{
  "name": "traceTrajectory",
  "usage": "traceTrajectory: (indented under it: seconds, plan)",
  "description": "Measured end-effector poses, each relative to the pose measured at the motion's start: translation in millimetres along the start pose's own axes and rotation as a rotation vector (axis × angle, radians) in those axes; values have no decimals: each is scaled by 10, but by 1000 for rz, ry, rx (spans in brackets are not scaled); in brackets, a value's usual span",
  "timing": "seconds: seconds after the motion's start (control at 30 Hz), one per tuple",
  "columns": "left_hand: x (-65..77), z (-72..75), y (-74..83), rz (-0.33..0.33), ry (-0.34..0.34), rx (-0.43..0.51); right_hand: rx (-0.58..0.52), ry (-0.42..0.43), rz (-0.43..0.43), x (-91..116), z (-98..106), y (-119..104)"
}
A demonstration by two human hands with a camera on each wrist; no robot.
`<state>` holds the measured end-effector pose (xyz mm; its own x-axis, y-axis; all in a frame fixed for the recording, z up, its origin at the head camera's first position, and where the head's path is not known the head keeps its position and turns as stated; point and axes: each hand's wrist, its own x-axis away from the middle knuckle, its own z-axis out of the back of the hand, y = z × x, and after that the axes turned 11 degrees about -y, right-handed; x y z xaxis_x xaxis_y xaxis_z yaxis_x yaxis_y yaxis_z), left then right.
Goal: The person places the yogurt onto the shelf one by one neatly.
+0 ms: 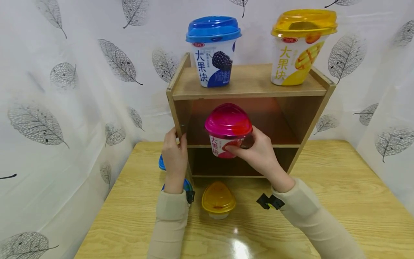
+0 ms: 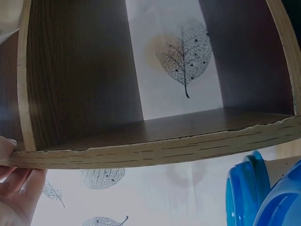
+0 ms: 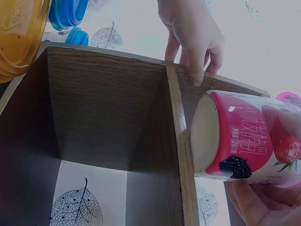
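Note:
My right hand [image 1: 263, 154] holds a yogurt cup [image 1: 228, 122] with a bright pink lid, its thumb on the front of the cup. The cup is upright before the upper compartment of a small wooden shelf [image 1: 249, 94]. In the right wrist view, the base of the cup [image 3: 205, 134] is close to the middle board's front edge [image 3: 181, 127]; whether they touch I cannot tell. My left hand [image 1: 175, 154] grips the shelf's left side panel by its front edge, thumb on the inner side, as the left wrist view [image 2: 21, 193] partly shows.
On the shelf's top stand a blue-lidded cup [image 1: 213, 50] and a yellow-lidded cup [image 1: 299, 46]. A yellow-orange-lidded cup [image 1: 218, 199] sits on the wooden table [image 1: 336, 216] in front. Blue-lidded cups [image 1: 162, 163] are partly hidden behind my left arm. A leaf-patterned curtain [image 1: 81, 108] hangs around.

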<state>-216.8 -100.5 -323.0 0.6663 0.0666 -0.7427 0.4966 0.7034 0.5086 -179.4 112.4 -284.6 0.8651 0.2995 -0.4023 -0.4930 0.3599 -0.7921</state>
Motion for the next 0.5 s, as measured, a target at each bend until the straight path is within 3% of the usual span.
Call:
traceTrajectory:
  seconds: [0.5]
  plan:
    - [-4,-6,-3,16,-10,-13,34,36,-62,-163,-32,24]
